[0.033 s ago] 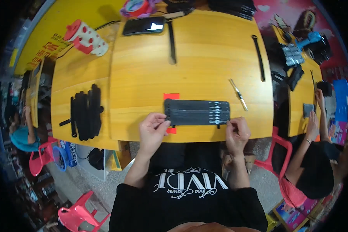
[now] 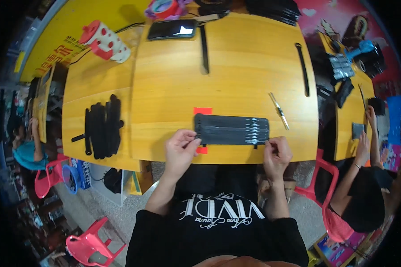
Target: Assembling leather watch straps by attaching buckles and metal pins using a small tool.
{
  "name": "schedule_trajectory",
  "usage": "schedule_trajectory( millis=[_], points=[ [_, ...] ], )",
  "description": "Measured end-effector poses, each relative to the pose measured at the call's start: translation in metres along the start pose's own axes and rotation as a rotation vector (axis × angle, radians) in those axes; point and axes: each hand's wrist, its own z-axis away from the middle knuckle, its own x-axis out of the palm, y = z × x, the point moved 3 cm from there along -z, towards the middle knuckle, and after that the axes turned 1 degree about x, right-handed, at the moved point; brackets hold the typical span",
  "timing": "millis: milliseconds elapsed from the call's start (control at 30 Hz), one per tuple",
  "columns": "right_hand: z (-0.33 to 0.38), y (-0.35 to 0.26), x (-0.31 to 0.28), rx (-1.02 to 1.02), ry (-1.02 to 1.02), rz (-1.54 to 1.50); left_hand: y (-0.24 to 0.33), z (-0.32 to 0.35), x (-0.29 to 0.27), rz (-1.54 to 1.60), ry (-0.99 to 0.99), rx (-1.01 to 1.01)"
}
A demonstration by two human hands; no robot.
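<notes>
Several flat black straps [image 2: 227,129] lie side by side as a neat block near the table's front edge, with pale marks towards their right ends. Red patches [image 2: 203,110] show on the tabletop above and below the block's left part. My left hand [image 2: 181,149] is closed in a pinch at the left end of the nearest strap. At that strap's other end, the fingers of my right hand [image 2: 277,153] are pinched together. My fingertips partly hide both ends. To the right of the block lies a slim silver pen-like tool [image 2: 279,111].
A pile of black straps [image 2: 103,129] sits on the left. Single straps [image 2: 204,49] [image 2: 303,69] lie farther back, near a phone [image 2: 172,29]. A spotted cup [image 2: 104,41] stands back left. Beside a pink chair [image 2: 318,178], another person's hands [image 2: 364,144] work at the right-hand table.
The whole view has shifted slightly, so everything sits a little farther right in it. Both hands keep their places at the ends of the nearest strap.
</notes>
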Motion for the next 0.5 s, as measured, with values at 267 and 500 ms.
schedule_trajectory(
  millis=[267, 500],
  points=[
    [0.0004, 0.0006, 0.0034, -0.007, -0.036, -0.021, -0.0017, 0.0012, -0.0007, -0.080, 0.056, 0.071],
    [0.0008, 0.0001, 0.0045, 0.000, -0.035, -0.013, -0.0024, 0.0003, -0.0013, -0.160, 0.102, 0.113]
  ],
)
